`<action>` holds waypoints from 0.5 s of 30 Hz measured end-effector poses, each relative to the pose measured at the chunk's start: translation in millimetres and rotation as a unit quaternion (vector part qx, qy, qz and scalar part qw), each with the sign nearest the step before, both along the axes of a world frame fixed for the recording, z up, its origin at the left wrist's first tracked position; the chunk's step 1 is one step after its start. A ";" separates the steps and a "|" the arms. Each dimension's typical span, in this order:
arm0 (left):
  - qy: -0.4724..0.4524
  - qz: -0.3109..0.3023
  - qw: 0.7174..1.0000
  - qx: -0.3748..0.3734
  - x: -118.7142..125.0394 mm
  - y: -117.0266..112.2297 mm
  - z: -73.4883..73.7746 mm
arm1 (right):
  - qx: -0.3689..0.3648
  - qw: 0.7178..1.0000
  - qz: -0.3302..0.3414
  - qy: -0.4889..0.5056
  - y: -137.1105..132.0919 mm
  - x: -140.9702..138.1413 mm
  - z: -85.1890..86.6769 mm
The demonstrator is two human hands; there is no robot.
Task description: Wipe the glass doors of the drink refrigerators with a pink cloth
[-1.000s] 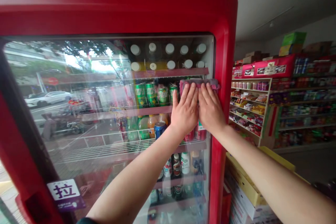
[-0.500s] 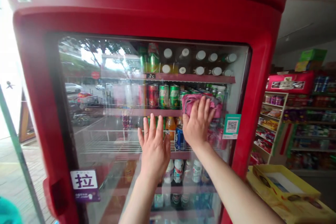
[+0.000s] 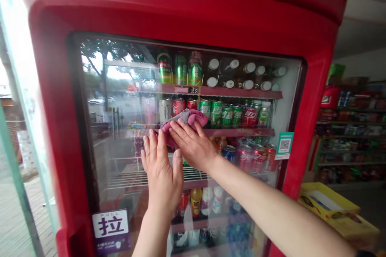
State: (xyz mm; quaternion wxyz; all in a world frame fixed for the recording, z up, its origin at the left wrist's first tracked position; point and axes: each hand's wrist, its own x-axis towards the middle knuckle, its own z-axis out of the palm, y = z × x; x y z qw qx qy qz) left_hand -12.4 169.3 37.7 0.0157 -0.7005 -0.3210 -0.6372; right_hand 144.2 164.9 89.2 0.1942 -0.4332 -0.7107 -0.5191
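A red drinks fridge (image 3: 181, 12) with a glass door (image 3: 120, 144) fills the view. My right hand (image 3: 189, 142) lies flat on a pink cloth (image 3: 188, 118) and presses it against the glass near the middle shelf. My left hand (image 3: 161, 172) rests flat on the glass just below and to the left, fingers stretched upward, holding nothing. Behind the glass stand shelves of green and red cans (image 3: 232, 114) and white-capped bottles (image 3: 244, 76).
A purple-and-white sticker (image 3: 111, 227) sits at the door's lower left. A green QR-code sticker (image 3: 284, 144) is on the right of the glass. Store shelves (image 3: 350, 136) stand to the right, with yellow cardboard boxes (image 3: 334, 209) beside the fridge.
My right hand has slid the pink cloth leftward across the glass from the right edge to the middle. My left hand came off the cloth and now lies on the glass below.
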 end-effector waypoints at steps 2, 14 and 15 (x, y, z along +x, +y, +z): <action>0.014 -0.018 1.000 0.009 -1.4 -0.2 -5.0 | -0.014 0.999 0.006 -0.052 -11.9 24.0 8.5; 0.057 -0.003 0.998 0.006 -45.1 7.4 -16.4 | 0.032 0.994 -0.074 -0.068 -90.6 159.1 22.5; 0.057 0.001 0.998 0.007 -49.2 8.9 -15.4 | 0.023 0.994 -0.103 -0.039 -98.2 168.9 22.6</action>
